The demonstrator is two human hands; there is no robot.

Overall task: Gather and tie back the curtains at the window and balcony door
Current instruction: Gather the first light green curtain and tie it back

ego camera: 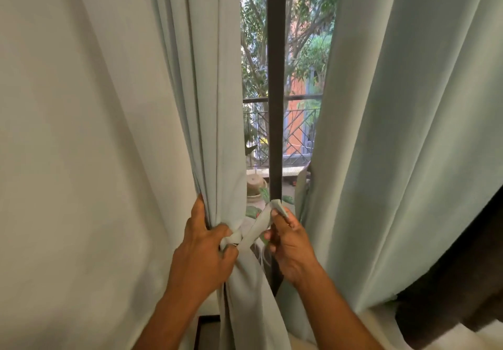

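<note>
Curtain (217,132) on the left hung bunched beside the door frame (275,77); left hand (202,251) clutched the gathered folds and knot, right hand (288,243) pinched the tie-back strip (257,228); tying seemed underway; next likely needed pulling the strip taut.

A plain pale wall (68,132) on the left; a dark vertical window frame (275,77); outside, daylight, green trees (307,23) and a balcony railing (296,129).
</note>
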